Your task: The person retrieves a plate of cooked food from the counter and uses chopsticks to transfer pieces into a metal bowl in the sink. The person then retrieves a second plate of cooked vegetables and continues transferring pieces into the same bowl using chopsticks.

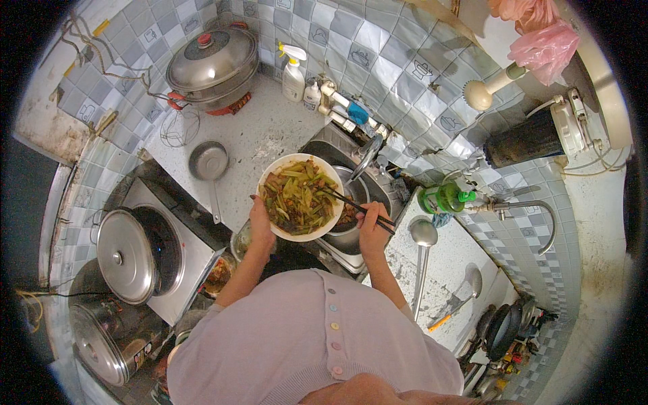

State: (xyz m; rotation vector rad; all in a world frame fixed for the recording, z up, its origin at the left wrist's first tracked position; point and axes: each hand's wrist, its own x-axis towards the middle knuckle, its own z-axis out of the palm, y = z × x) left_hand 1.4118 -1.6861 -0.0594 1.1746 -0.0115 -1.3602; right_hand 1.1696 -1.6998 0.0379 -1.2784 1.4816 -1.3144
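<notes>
My left hand (260, 225) grips the left rim of a white bowl (336, 223), thumb on top. Cooked green vegetable pieces with bits of brown food (298, 195) fill it. Between the fingers of my right hand (373, 228) is a pair of black chopsticks (362, 208). Their tips reach into the food at the bowl's right side. Behind and partly under the bowl, a metal pot (360, 185) stands in the steel sink (383, 195). Some brown food shows in the pot; the bowl hides the rest.
A small metal saucepan (208, 161) lies on the counter to the left, near a lidded steamer pot (212, 66). Spray bottle (293, 76) and faucet (369, 154) stand behind. Right are green detergent bottle (443, 197), ladle (423, 235) and orange-handled spoon (440, 321). Left is a lidded wok (126, 258).
</notes>
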